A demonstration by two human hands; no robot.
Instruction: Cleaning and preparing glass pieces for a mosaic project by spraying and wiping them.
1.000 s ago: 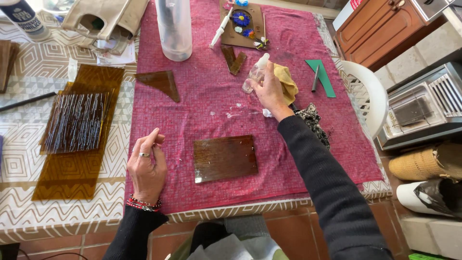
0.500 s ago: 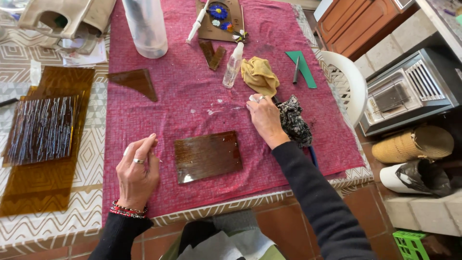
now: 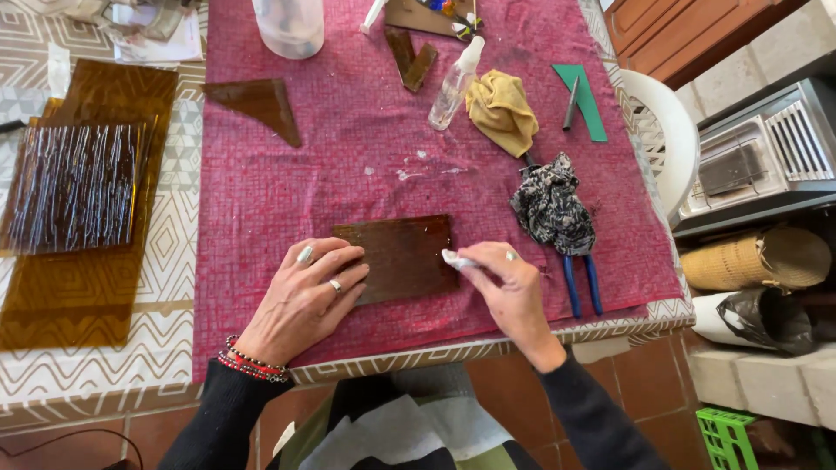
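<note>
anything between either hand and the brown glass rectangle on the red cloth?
Nothing visible. The left hand lies flat on the left end of the brown glass rectangle. The right hand pinches a small white wad at the glass's right edge; that wad is the only thing between its fingers and the glass.

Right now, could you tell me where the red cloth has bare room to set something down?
Free: the stretch between the triangular brown glass piece and the rectangular brown glass piece. Crowded: the right side, with spray bottle, yellow rag, patterned cloth.
</note>
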